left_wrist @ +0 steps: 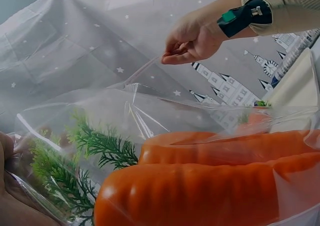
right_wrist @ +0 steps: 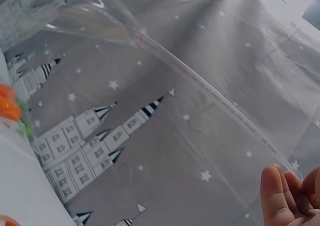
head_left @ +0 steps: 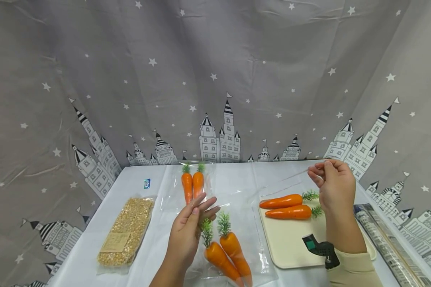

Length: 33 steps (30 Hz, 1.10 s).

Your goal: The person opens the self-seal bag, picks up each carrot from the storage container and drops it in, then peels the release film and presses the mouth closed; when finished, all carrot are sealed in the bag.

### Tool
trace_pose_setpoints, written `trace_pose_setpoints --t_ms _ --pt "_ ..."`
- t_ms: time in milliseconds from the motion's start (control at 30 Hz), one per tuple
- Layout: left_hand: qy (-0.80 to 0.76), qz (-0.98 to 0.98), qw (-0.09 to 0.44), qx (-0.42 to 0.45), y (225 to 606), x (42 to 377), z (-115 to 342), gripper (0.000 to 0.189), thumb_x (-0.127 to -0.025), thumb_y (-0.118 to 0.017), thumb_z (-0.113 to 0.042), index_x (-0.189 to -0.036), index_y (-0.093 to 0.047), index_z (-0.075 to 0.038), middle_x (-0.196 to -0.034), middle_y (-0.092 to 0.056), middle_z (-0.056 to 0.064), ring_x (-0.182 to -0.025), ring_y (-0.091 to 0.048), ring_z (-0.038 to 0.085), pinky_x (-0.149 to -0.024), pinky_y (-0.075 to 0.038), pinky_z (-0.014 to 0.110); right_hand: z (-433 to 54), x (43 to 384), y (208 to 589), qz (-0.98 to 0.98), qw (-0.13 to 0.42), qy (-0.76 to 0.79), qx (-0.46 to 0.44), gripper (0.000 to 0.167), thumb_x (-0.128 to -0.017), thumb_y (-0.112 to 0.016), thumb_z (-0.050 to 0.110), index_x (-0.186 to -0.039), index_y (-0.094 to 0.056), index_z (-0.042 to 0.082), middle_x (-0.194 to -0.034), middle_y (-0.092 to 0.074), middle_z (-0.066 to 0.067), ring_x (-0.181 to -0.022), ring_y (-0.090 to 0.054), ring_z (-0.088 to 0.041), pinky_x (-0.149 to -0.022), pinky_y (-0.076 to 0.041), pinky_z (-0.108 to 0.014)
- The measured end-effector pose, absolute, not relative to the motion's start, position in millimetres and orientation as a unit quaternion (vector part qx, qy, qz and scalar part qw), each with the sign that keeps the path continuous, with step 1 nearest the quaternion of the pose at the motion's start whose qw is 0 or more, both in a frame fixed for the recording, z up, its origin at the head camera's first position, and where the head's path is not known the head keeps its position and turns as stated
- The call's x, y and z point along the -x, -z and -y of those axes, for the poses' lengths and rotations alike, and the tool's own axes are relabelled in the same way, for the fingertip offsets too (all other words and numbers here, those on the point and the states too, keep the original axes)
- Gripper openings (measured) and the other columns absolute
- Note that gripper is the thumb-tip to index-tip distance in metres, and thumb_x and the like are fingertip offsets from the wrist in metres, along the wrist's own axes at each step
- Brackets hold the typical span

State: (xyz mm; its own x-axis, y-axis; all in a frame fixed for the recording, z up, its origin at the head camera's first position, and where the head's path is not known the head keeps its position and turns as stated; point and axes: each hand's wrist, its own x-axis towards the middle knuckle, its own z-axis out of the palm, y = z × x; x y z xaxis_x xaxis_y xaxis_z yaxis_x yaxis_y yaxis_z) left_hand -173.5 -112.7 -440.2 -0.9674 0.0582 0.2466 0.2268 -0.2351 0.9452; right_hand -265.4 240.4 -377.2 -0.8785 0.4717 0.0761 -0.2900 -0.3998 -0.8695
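Observation:
A clear plastic bag (head_left: 262, 255) holding two orange carrots with green tops (left_wrist: 190, 191) is in front of me. My left hand (head_left: 192, 227) holds it near its upper left edge, the fingers fairly straight and the thumb across them; in the left wrist view part of the hand shows through the film. Raised on the right, my right hand (head_left: 335, 185) pinches the end of a thin clear strip (right_wrist: 210, 97) with small pink print. The strip runs taut from the fingertips back toward the bag's upper edge.
Two loose carrots (head_left: 288, 212) lie on a cream tray (head_left: 294, 251). Behind the left hand, another clear bag (head_left: 170, 187) holds two carrots. A pack of yellow grains (head_left: 126, 231) and a small blue packet (head_left: 147, 183) lie left. Wrapped rolls (head_left: 387, 243) line the right edge.

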Motion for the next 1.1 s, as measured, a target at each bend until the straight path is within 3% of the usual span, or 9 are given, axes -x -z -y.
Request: trace_pose_setpoints --t_ms 333,1100 --pt "0.78 0.609 0.058 0.132 438.8 172.6 113.0 0.045 -0.115 -0.039 -0.025 -0.154 -0.045 -0.003 -0.147 -0.062 0.018 -0.125 -0.069 0.021 -0.105 -0.055 0.034 -254.9 264.5 378.3 0.506 0.229 -0.825 0.1 0.015 -0.107 -0.058 0.018 -0.116 -0.057 0.005 -0.1 -0.062 -0.011 -0.071 -0.071 -0.017 -0.068 -0.062 -0.023" --pt "0.784 0.604 0.044 0.134 441.2 170.8 110.6 0.044 -0.115 -0.039 -0.027 -0.154 -0.047 -0.007 -0.144 -0.067 0.004 -0.127 -0.068 0.022 -0.107 -0.054 0.035 -264.6 275.7 389.6 0.48 0.224 -0.843 0.095 0.019 -0.106 -0.06 0.019 -0.113 -0.058 0.001 -0.097 -0.061 -0.012 -0.071 -0.07 -0.017 -0.07 -0.062 -0.023"
